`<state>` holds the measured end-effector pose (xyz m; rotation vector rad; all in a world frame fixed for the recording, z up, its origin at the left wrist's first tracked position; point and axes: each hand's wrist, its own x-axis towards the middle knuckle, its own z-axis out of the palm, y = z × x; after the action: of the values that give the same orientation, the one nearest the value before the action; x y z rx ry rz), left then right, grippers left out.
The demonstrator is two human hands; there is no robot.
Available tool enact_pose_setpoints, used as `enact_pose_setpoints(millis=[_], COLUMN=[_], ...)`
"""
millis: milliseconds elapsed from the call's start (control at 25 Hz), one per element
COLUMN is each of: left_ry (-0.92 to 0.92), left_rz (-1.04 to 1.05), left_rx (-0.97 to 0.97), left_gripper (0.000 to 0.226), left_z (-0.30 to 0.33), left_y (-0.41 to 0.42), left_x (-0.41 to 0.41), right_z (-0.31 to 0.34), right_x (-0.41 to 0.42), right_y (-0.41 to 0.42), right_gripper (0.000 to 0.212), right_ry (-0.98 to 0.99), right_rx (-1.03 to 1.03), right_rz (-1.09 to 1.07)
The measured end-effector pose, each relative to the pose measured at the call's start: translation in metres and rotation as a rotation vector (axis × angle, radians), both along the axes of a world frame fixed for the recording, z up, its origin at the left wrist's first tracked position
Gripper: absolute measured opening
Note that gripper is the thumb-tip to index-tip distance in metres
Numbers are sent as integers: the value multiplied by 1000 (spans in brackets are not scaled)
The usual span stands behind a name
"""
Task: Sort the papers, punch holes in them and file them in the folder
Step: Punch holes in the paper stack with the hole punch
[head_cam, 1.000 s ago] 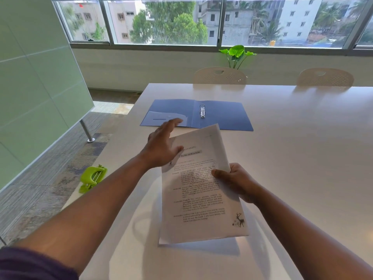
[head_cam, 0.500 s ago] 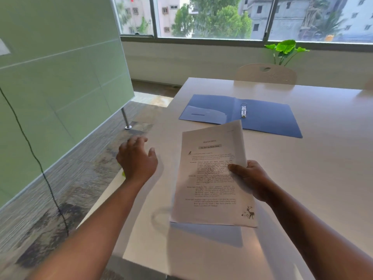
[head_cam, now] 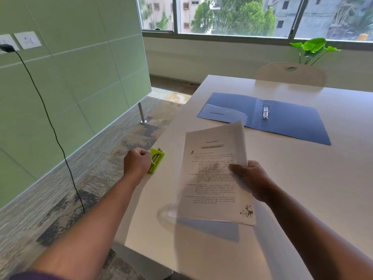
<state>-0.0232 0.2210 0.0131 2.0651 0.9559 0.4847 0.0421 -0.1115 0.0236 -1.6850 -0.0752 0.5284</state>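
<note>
My right hand [head_cam: 249, 178] holds a stack of printed papers [head_cam: 214, 172] by its right edge, lifted above the white table [head_cam: 302, 188]. My left hand [head_cam: 137, 162] is curled round the left end of a lime-green hole punch [head_cam: 156, 161] at the table's left edge; the hand hides part of the punch. An open blue ring folder [head_cam: 286, 120] lies flat farther back on the table, its metal rings [head_cam: 266, 112] standing at the spine.
The table's left edge drops to patterned carpet [head_cam: 70, 199]. A green partition wall [head_cam: 70, 87] stands at left with a black cable [head_cam: 52, 128] hanging from a socket. A beige chair [head_cam: 290, 74] and a green plant [head_cam: 312, 48] are beyond the table's far side.
My left hand left the papers, reached left to the table edge and closed on the green hole punch. The view swung left. My right hand kept holding the papers.
</note>
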Motion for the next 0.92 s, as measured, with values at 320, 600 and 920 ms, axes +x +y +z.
enact_pose_setpoints(millis=[320,600,920], left_ry=[-48,-76,55], left_rz=[-81,-284,-525], left_rx=[-253,-477,-596], left_gripper=[21,22,19], left_z=[0,1,5], left_y=[-5,-96,-200], left_x=[17,40,66], right_z=[0,19,13], right_x=[-2,1,-18], right_y=[-16,-94,-186], right_gripper=[16,19,20], right_ry=[13,22,66], right_rx=[-47,-20,-6], right_rz=[-28,-123,-311])
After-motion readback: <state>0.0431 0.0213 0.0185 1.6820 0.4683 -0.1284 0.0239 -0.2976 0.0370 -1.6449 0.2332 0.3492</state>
